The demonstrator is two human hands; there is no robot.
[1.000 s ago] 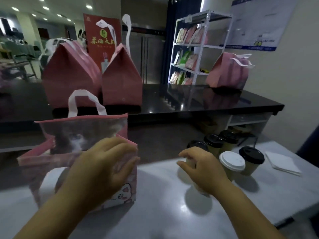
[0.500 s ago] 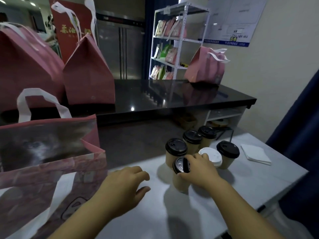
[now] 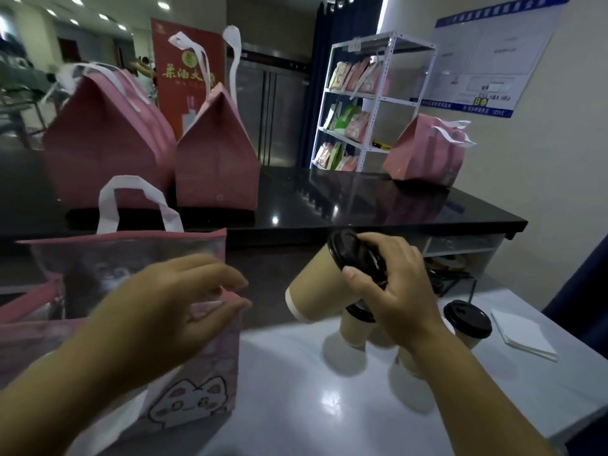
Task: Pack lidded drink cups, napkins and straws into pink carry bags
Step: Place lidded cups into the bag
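My right hand (image 3: pixel 394 291) grips a tan paper cup (image 3: pixel 316 291) by its black lid and holds it tilted in the air above the white table (image 3: pixel 296 406). To its left stands an open pink carry bag (image 3: pixel 197 390) with a cat drawing and white handles. My left hand (image 3: pixel 164 307) hovers at the bag's near right rim with fingers spread, the thumb at the rim's edge. Below my right hand stand more lidded cups (image 3: pixel 467 320), partly hidden. A stack of white napkins (image 3: pixel 526 334) lies at the right. I see no straws.
Behind the table runs a black counter (image 3: pixel 362 205) carrying three closed pink bags (image 3: pixel 108 143), (image 3: pixel 217 159), (image 3: pixel 427 153). A white shelf rack (image 3: pixel 368 103) with packets stands behind it. The table's right edge is close to the napkins.
My right hand lifted one black-lidded cup off the table and swung it left toward the bag, tilting it. My left hand moved from the tabletop back up to the bag's rim.
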